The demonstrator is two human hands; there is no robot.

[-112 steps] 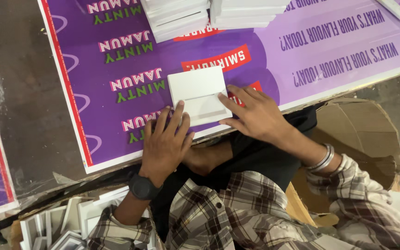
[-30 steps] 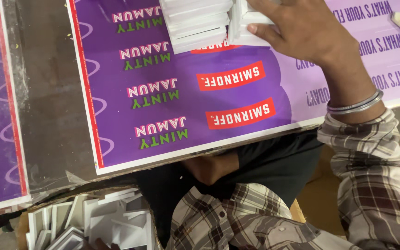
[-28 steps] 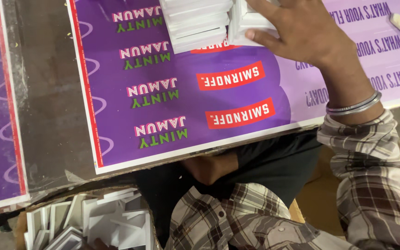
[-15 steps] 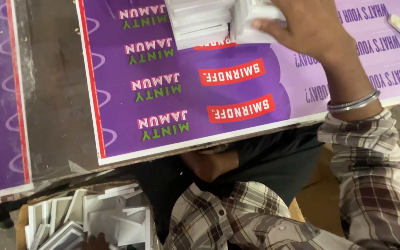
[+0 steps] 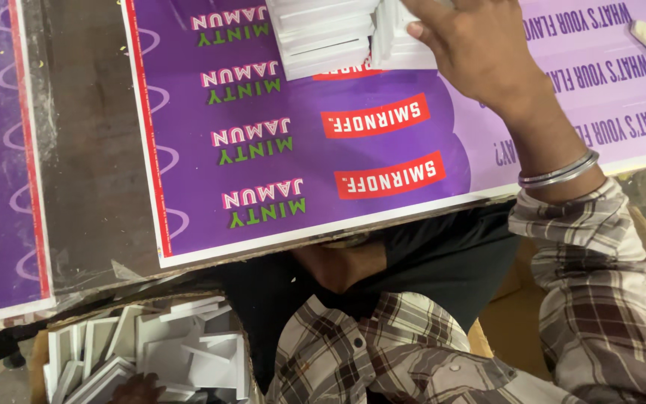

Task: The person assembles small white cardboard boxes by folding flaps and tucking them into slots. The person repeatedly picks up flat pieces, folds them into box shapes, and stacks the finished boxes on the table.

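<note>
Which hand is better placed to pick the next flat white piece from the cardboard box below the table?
Probably the left hand: it already reaches into the cardboard box of flat white pieces. The right hand rests on the white stacks on the purple printed sheet.

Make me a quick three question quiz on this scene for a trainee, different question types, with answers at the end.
1. True or false: the right hand rests on a stack of white folded boxes.
2. The box of loose white pieces sits: A) on the purple sheet; B) below the table edge; C) on the person's lap.
3. Fill in: the right wrist wears a metal ____.

Key: 1 true; 2 B; 3 bangle.
</note>
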